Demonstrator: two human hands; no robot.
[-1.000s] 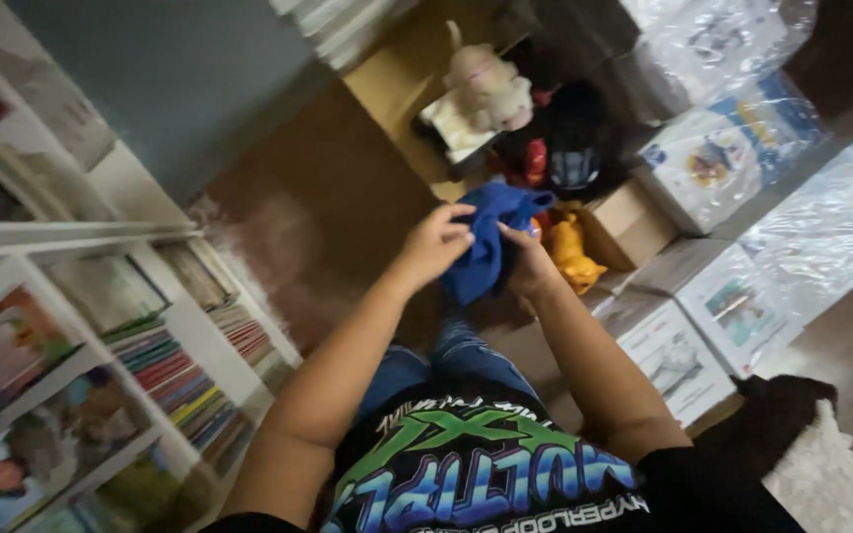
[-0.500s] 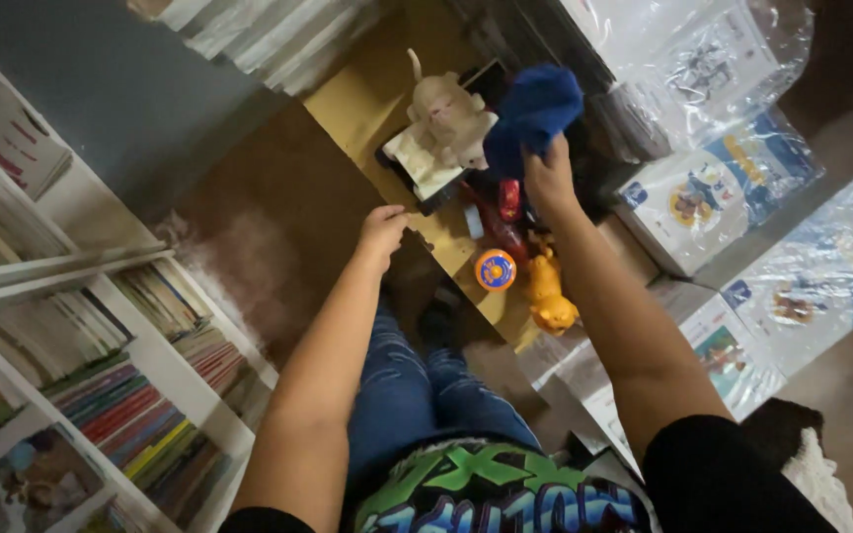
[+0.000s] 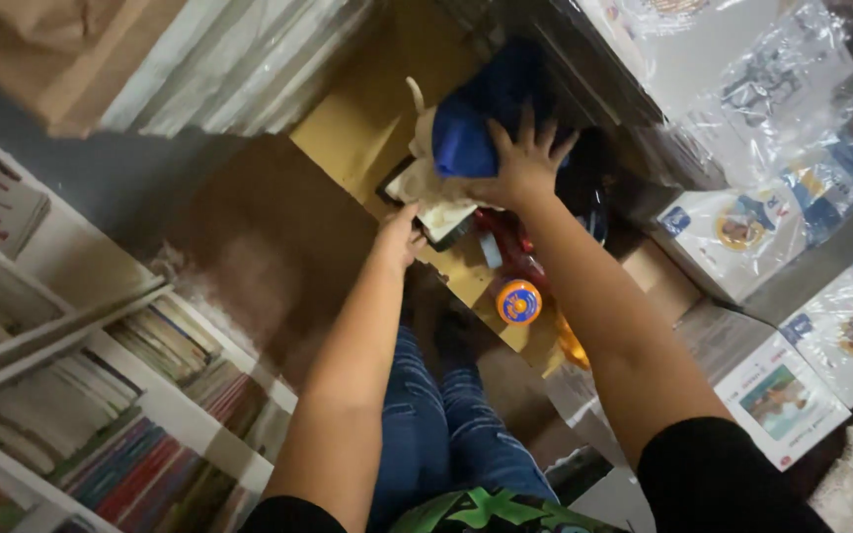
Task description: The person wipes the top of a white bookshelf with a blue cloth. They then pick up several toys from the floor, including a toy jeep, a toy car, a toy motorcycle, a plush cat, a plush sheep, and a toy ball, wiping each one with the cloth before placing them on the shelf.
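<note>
My right hand (image 3: 523,163) is spread on a blue cloth bundle (image 3: 481,123) and presses it down into an open cardboard box (image 3: 367,109). The cloth lies on top of a pale plush toy (image 3: 425,183). My left hand (image 3: 399,235) rests at the plush toy's near edge, by a dark flat object under it; whether it grips anything is not visible. An orange and blue round toy (image 3: 519,301), a yellow toy (image 3: 573,347) and red pieces (image 3: 505,242) lie in the box nearer to me.
A white bookshelf (image 3: 101,395) full of books stands at the left. Boxed and plastic-wrapped items (image 3: 742,227) are stacked at the right. A brown rug (image 3: 269,247) covers the floor. My legs in blue jeans (image 3: 436,424) are below.
My right hand carried the blue cloth from in front of my chest out over the box and down onto the plush toy. My left hand let go of the cloth and moved to the toy's edge.
</note>
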